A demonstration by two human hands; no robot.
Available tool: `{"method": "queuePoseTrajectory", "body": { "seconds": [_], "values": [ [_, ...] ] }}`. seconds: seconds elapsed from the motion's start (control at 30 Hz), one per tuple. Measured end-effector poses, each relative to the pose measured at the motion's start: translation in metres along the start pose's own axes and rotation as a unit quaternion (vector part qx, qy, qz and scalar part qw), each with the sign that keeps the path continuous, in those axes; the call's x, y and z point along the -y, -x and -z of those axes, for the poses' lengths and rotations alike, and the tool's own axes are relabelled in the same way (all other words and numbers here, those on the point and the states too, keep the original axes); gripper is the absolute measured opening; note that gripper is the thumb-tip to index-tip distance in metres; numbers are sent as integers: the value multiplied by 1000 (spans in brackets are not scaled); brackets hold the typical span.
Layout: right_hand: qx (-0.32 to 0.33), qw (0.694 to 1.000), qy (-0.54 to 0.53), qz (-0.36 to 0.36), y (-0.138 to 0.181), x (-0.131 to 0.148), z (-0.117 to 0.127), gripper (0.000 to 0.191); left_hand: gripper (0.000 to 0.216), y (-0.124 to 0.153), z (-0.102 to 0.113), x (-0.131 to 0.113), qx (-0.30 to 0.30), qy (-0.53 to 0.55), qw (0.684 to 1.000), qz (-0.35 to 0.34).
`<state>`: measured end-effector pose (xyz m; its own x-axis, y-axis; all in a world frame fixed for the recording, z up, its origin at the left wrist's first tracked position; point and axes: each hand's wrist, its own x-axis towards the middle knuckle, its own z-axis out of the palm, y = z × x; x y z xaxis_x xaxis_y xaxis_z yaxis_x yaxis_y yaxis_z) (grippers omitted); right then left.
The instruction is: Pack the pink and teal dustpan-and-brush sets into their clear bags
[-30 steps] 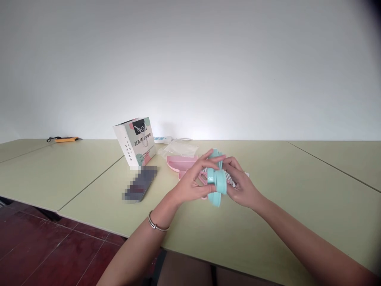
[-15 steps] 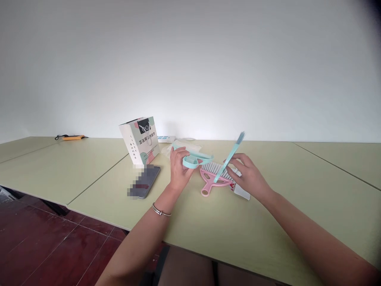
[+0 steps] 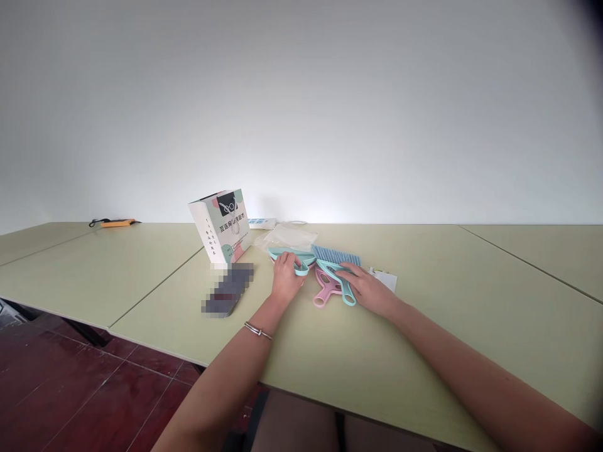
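Note:
My left hand (image 3: 286, 276) is closed around the handle end of a turquoise dustpan (image 3: 282, 252), which is low over the table. A thin pinkish edge shows just beneath the pan. Fingers of my right hand (image 3: 370, 289) hold the side of a turquoise hand brush (image 3: 347, 292) with blue bristles pointing away from me. That brush lies across a pink hand brush (image 3: 325, 295), covering its bristles and leaving its handle in view. Part of my right grip is hidden behind the hand itself.
A printed paper bag (image 3: 223, 229) stands at the left, with a blurred phone (image 3: 230, 292) before it. Clear plastic wrapping (image 3: 289, 237) and a white power strip (image 3: 261, 223) lie behind. A white card (image 3: 387, 279) is beside my right hand; an orange object (image 3: 117, 223) sits far left.
My right hand has lowered the turquoise brush from upright onto the pink brush, moving left. The turquoise dustpan has come down and tilted flatter in my left hand.

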<state>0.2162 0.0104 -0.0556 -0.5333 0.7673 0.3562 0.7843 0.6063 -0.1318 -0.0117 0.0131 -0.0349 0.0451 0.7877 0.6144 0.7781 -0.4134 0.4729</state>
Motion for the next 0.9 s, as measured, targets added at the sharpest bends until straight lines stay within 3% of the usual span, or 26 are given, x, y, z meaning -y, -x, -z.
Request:
{"method": "queuePoseTrajectory", "body": {
  "seconds": [0.2, 0.9],
  "values": [
    [-23, 999, -34, 9, 2, -1, -5, 46, 18, 1, -1, -1, 81, -28, 996, 40],
    [-18, 992, -121, -42, 3, -3, -8, 47, 21, -1, 3, -2, 95, -28, 994, 50]
  ]
}}
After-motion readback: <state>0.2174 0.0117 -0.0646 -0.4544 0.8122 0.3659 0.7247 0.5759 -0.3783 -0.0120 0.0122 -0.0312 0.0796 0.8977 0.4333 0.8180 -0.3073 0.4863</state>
